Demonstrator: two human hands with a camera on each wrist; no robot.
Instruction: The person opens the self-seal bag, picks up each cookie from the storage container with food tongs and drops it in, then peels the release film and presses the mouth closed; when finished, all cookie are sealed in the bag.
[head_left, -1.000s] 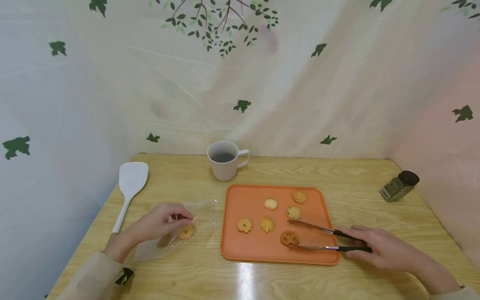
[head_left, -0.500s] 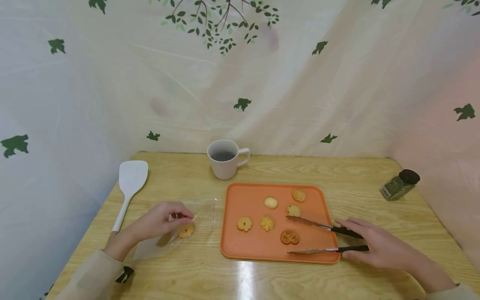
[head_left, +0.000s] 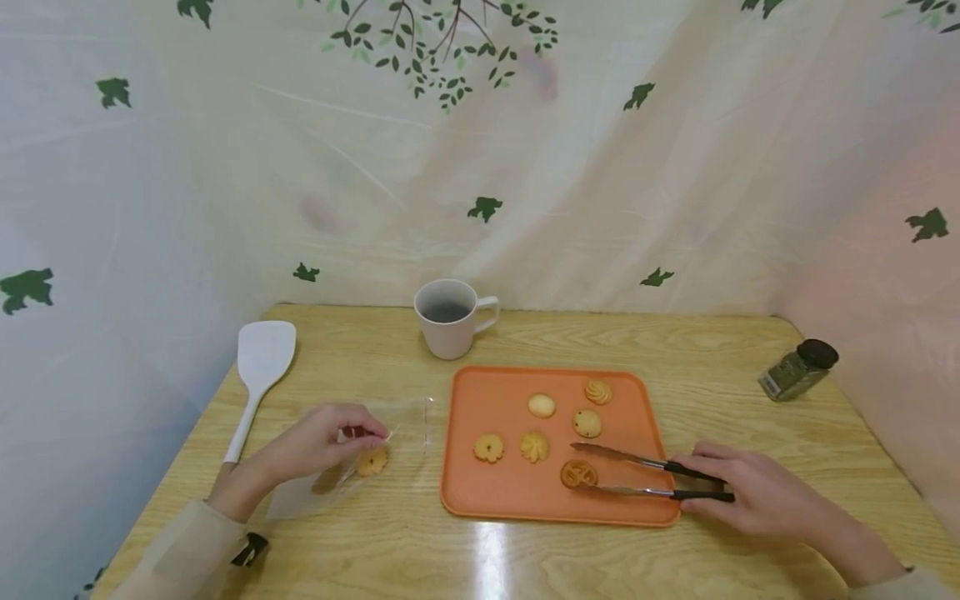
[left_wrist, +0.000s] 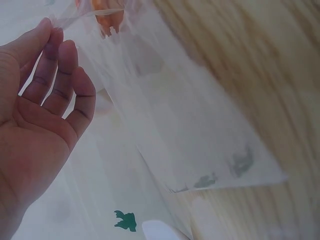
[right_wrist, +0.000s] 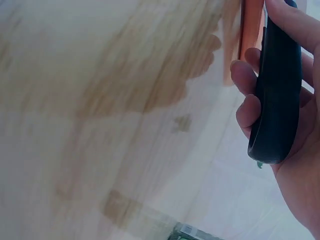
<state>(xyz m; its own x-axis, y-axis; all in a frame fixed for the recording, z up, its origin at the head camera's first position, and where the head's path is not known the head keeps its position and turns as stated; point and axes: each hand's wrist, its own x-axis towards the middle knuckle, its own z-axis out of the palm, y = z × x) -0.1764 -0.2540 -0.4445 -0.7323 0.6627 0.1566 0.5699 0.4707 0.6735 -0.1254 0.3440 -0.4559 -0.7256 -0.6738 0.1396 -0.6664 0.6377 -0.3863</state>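
Observation:
My left hand (head_left: 330,442) pinches the edge of a clear plastic bag (left_wrist: 195,130) between thumb and finger. A flower-shaped cookie (head_left: 372,461) shows at the bag, just below the fingertips. My right hand (head_left: 757,492) grips black-handled tongs (head_left: 675,495) over the tray's right side. Their metal arms stand apart, one tip just behind the pretzel-shaped cookie (head_left: 579,474), the other at its near edge. Other cookies lie on the orange tray (head_left: 480,496): a flower-shaped one (head_left: 489,448), a ridged one (head_left: 534,446), a plain oval (head_left: 542,406), a dotted round (head_left: 587,423) and a swirl (head_left: 597,392).
Behind the tray stands a grey-white mug (head_left: 448,329). A white spatula (head_left: 262,358) lies along the table's left side. On the right, a green jar with a black lid (head_left: 798,371) lies tilted. Patterned cloth (head_left: 480,150) encloses the back and sides of the table.
The tongs' arms spread wider half a second ago and now stand closer together around the pretzel-shaped cookie. My left hand and the bag have stayed in place.

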